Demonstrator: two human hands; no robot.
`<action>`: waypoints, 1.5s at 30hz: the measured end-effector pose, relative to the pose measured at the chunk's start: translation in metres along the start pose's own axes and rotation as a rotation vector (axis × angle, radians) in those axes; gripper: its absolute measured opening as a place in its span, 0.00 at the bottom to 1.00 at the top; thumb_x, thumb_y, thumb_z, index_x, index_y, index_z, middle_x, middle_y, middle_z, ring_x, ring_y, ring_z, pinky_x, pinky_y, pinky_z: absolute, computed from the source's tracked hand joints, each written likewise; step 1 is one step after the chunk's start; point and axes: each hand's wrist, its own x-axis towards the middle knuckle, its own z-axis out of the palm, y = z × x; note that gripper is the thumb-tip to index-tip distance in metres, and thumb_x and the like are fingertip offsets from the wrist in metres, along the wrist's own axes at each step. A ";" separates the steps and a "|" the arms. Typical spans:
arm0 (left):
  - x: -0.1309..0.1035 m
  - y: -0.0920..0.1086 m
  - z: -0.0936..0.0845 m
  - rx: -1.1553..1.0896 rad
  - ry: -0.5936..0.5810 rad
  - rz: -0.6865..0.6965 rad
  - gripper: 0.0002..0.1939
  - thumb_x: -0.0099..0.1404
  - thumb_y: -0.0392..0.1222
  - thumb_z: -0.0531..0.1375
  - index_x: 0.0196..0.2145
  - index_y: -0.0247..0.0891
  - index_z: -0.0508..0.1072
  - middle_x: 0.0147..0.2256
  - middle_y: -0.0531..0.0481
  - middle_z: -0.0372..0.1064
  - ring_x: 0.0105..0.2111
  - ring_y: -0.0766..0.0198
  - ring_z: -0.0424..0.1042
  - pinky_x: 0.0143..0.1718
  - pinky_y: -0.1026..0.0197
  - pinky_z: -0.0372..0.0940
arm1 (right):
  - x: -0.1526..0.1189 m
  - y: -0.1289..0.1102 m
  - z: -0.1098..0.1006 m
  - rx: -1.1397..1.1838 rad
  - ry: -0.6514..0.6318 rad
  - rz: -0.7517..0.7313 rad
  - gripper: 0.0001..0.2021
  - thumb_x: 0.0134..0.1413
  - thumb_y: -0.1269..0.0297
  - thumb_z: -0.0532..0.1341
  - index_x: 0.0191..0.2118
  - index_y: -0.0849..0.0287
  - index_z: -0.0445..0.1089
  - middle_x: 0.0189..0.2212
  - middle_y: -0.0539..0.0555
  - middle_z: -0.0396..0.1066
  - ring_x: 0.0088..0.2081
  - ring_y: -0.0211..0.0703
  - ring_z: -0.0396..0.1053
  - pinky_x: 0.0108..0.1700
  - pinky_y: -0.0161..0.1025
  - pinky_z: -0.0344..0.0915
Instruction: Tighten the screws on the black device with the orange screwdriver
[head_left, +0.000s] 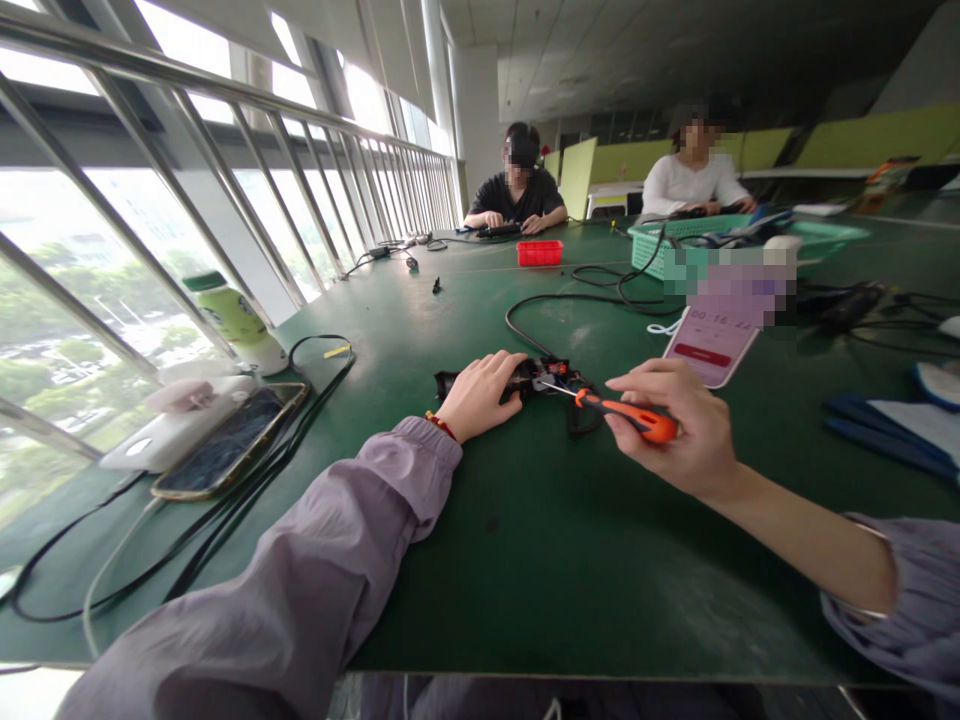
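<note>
My right hand (679, 425) is closed around the orange and black handle of a screwdriver (634, 415). Its thin metal shaft points left, and the tip meets the opened end of a black corded device (448, 385). Coloured wires and small inner parts show at that end; the device's exact kind is unclear. My left hand (487, 392) is wrapped over the device's black body and presses it against the green table (495, 590). The hand hides the middle of the body. A black cable (525, 310) runs from the device toward the back right.
Phones (232, 440) (712, 340) lie on both sides. A green bottle (236, 320) stands by the railing (300, 170). Behind are a red basket (539, 253), a green basket (656, 250) and two seated people. Blue-and-white gloves (900, 430) lie at right.
</note>
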 end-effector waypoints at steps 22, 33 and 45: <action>0.000 0.000 0.000 0.020 -0.005 -0.009 0.25 0.59 0.40 0.52 0.54 0.37 0.58 0.45 0.46 0.65 0.44 0.58 0.66 0.45 0.57 0.61 | 0.003 -0.002 0.000 -0.028 -0.037 -0.023 0.09 0.48 0.69 0.61 0.37 0.53 0.65 0.23 0.47 0.71 0.25 0.40 0.68 0.33 0.43 0.68; 0.000 0.000 0.000 0.019 -0.007 -0.003 0.25 0.58 0.40 0.52 0.54 0.36 0.58 0.45 0.46 0.65 0.43 0.58 0.66 0.45 0.57 0.61 | 0.004 -0.004 -0.002 0.009 -0.126 0.017 0.11 0.47 0.72 0.58 0.39 0.56 0.66 0.26 0.49 0.71 0.26 0.39 0.67 0.32 0.40 0.66; 0.000 -0.001 0.001 0.008 -0.005 -0.008 0.25 0.59 0.40 0.51 0.54 0.37 0.58 0.46 0.45 0.64 0.44 0.57 0.66 0.46 0.57 0.61 | -0.001 0.005 -0.007 0.050 -0.094 0.130 0.07 0.48 0.73 0.55 0.27 0.54 0.66 0.19 0.48 0.70 0.20 0.38 0.65 0.23 0.38 0.63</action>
